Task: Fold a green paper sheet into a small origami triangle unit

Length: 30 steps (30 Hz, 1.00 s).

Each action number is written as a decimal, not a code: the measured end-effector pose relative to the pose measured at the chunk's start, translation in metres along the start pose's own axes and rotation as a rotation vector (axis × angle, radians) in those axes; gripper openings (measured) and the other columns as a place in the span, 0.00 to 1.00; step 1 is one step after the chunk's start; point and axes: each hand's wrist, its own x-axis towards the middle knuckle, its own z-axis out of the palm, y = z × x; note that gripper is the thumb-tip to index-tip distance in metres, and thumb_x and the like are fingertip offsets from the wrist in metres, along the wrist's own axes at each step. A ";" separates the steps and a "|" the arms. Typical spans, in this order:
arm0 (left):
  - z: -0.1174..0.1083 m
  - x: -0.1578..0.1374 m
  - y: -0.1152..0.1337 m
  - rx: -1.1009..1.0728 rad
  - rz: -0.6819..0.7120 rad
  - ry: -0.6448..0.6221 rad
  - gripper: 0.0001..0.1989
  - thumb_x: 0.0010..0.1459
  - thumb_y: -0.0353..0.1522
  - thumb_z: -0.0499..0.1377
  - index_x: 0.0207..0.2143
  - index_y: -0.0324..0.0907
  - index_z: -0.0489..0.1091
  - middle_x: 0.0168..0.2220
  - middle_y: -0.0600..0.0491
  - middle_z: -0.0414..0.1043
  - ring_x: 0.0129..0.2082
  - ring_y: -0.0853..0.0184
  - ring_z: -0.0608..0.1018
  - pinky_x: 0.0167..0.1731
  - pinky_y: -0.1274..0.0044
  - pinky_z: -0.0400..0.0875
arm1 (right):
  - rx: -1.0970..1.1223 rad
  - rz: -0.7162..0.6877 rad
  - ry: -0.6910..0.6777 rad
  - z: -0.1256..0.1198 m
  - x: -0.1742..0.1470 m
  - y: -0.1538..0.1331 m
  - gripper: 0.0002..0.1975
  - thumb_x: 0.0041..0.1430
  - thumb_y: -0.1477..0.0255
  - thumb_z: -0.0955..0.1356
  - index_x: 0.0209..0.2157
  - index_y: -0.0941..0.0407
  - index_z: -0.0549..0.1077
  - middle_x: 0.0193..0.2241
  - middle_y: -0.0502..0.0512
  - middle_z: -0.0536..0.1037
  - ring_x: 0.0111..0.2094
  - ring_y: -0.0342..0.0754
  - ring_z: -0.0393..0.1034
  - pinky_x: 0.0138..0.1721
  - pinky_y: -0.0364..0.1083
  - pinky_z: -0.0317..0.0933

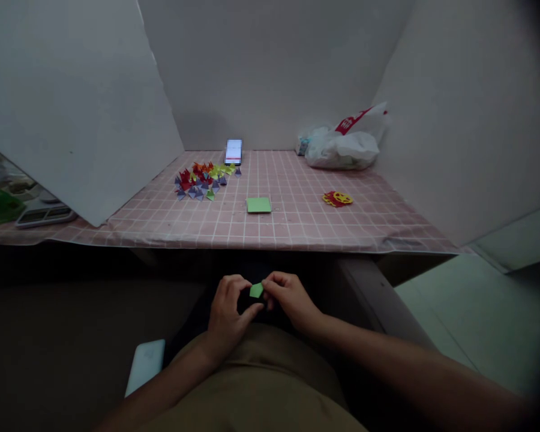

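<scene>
One pink-checked bench, fine paper work below it at six o'clock.
Folded-paper pile at ten. Left hand: grip spread, thumb and forefinger curved. Right hand: grip pinching the green paper piece by its three o'clock corner. Piece: at six, between the hands. Step looks mid-fold; next crease seems to call for matched edges, firm thumb.

1. Table: pink cloth, white grid.
2. Green pad: flat on the cloth.
3. Folded papers: clustered left of and behind the pad; red, orange, yellow, purple, green.
4. Phone: behind the pad, slightly left, screen lit.
5. Cutouts: right of the pad; red, yellow.
6. Bag: behind the pad, right; white, red print.
7. Scale: far left of the pad.
</scene>
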 end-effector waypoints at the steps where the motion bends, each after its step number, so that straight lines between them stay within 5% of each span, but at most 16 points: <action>1: 0.000 -0.001 0.000 0.063 0.065 -0.006 0.11 0.51 0.31 0.65 0.38 0.43 0.71 0.40 0.48 0.69 0.42 0.59 0.71 0.44 0.68 0.66 | 0.028 0.010 -0.009 0.000 -0.001 0.000 0.11 0.53 0.68 0.67 0.22 0.58 0.69 0.16 0.46 0.70 0.15 0.38 0.61 0.20 0.40 0.54; 6: -0.002 -0.001 0.000 0.063 0.097 -0.023 0.03 0.59 0.29 0.58 0.32 0.43 0.71 0.33 0.49 0.71 0.36 0.63 0.72 0.40 0.71 0.65 | 0.124 0.030 -0.121 0.003 -0.005 0.000 0.14 0.54 0.63 0.68 0.22 0.57 0.67 0.16 0.45 0.67 0.15 0.38 0.58 0.19 0.40 0.56; 11: -0.002 0.001 -0.001 -0.352 -0.369 0.037 0.05 0.56 0.34 0.61 0.31 0.42 0.69 0.29 0.54 0.71 0.30 0.67 0.72 0.32 0.76 0.66 | 0.081 -0.045 -0.189 0.005 -0.002 0.005 0.14 0.52 0.61 0.70 0.31 0.57 0.69 0.22 0.45 0.68 0.18 0.38 0.60 0.21 0.40 0.57; 14: -0.002 0.004 0.001 -0.546 -0.506 -0.028 0.08 0.52 0.35 0.63 0.30 0.40 0.69 0.27 0.56 0.70 0.28 0.69 0.71 0.31 0.77 0.65 | 0.016 -0.081 -0.222 0.005 0.000 0.008 0.11 0.51 0.65 0.71 0.30 0.58 0.70 0.23 0.46 0.69 0.20 0.38 0.60 0.21 0.40 0.56; 21: -0.002 0.006 -0.001 -0.587 -0.570 -0.114 0.09 0.49 0.35 0.65 0.28 0.39 0.70 0.24 0.57 0.68 0.24 0.72 0.68 0.28 0.79 0.62 | -0.167 -0.152 -0.149 0.000 0.000 0.001 0.07 0.54 0.71 0.67 0.25 0.58 0.68 0.20 0.46 0.67 0.20 0.39 0.60 0.23 0.40 0.54; 30: 0.001 0.004 -0.005 -0.736 -0.608 -0.161 0.10 0.50 0.36 0.65 0.29 0.39 0.70 0.25 0.58 0.68 0.23 0.73 0.67 0.26 0.80 0.62 | -0.228 -0.134 -0.251 0.000 0.000 0.002 0.05 0.55 0.75 0.66 0.26 0.58 0.68 0.21 0.46 0.67 0.21 0.39 0.61 0.23 0.40 0.54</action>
